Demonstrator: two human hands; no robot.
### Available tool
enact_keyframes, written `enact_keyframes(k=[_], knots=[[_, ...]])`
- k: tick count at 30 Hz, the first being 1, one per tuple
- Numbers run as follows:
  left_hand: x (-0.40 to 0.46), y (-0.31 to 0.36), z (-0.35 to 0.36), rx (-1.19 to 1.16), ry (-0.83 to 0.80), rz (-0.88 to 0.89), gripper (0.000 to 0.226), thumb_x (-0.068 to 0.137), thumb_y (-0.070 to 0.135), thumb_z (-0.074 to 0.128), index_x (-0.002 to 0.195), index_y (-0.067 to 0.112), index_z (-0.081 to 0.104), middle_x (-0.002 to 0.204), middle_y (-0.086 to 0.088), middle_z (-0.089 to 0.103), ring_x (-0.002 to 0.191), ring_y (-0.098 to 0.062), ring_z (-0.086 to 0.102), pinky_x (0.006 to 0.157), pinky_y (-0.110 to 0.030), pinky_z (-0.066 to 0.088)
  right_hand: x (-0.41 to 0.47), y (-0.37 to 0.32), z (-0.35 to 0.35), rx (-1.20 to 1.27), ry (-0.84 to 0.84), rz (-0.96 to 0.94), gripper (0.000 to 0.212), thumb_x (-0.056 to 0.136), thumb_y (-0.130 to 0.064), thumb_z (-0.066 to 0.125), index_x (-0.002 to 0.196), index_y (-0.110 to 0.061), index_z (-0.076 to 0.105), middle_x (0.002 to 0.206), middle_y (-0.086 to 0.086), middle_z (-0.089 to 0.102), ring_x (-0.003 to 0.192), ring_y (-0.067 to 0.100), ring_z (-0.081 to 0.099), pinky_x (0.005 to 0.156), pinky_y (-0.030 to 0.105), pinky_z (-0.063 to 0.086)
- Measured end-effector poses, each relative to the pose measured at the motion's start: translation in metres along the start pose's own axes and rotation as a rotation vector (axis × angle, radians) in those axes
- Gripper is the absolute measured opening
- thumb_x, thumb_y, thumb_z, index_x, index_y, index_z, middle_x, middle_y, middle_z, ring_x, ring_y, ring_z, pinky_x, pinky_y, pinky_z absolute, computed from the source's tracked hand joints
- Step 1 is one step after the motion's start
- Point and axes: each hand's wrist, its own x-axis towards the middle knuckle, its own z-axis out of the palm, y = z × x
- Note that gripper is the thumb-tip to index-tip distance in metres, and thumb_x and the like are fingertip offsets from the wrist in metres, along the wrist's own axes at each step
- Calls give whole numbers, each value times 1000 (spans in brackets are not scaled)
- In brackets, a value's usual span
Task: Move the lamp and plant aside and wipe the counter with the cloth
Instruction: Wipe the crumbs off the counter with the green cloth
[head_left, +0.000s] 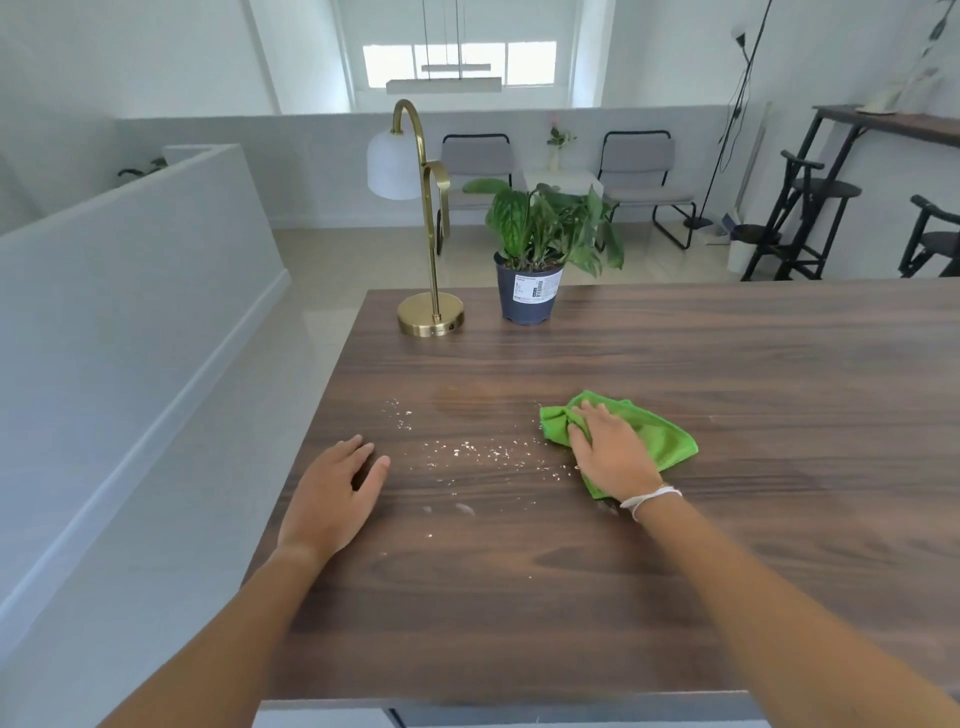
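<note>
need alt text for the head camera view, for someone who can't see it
A person's right hand presses a green cloth onto a dark wood counter beside scattered crumbs, the left hand resting flat nearby. A brass lamp and potted plant stand at the far edge.
</note>
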Motion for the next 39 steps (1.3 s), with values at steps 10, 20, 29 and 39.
enact_keyframes(k=[10, 20, 29, 39], knots=[[4, -1, -1, 36, -5, -15, 48, 92, 41, 44, 131, 15, 51, 145, 1, 43, 137, -15, 32, 111, -28, 18, -43, 71, -30, 1, -104, -154, 41, 96, -25, 43, 136, -18, 42, 149, -2, 38, 142, 18, 26, 114, 30, 15], [3, 0, 4, 53, 4, -20, 48, 92, 41, 45, 133, 15, 50, 146, 1, 42, 139, -13, 29, 110, -27, 17, 18, 72, -31, -113, -16, 19, 44, 98, -32, 34, 141, -21, 36, 151, -1, 35, 142, 32, 21, 115, 40, 15], [0, 5, 7, 64, -16, -11, 49, 92, 42, 44, 133, 15, 49, 147, 1, 41, 139, -13, 28, 111, -28, 18, -28, 111, -46, -21, -105, -194, 42, 96, -25, 42, 137, -18, 41, 149, -1, 36, 142, 19, 24, 114, 26, 12], [4, 4, 5, 17, 33, -31, 46, 91, 42, 45, 129, 19, 55, 143, 4, 46, 137, -11, 32, 109, -25, 19, 40, 6, 0, 1, -143, -238, 43, 99, -26, 32, 140, -15, 37, 152, 2, 33, 143, 20, 22, 110, 25, 13]])
